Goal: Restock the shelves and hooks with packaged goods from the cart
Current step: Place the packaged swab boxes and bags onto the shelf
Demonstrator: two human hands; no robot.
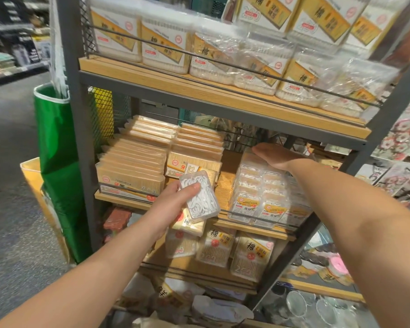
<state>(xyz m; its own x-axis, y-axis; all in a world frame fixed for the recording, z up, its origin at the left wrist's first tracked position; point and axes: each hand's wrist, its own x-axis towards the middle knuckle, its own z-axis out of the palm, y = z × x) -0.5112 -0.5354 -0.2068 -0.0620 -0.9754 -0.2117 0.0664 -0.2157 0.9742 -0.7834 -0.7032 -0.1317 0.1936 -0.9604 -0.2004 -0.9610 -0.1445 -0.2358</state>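
Observation:
My left hand (pixel 173 202) grips a clear plastic box of white dental floss picks (pixel 199 196) in front of the middle shelf (pixel 118 197). My right hand (pixel 277 156) lies flat, palm down, on top of a row of dental floss boxes (pixel 258 197) standing at the right of that shelf. Between the toothpick packs (pixel 133 166) on the left and the floss row is a strip of bare wood.
The top shelf holds cotton swab boxes (pixel 163 50) behind a wire rail. More swab packs (pixel 251 254) stand on the lower shelf. A green bag (pixel 57 162) hangs at the rack's left post. Wrapped goods lie below (pixel 199 301). An aisle floor runs left.

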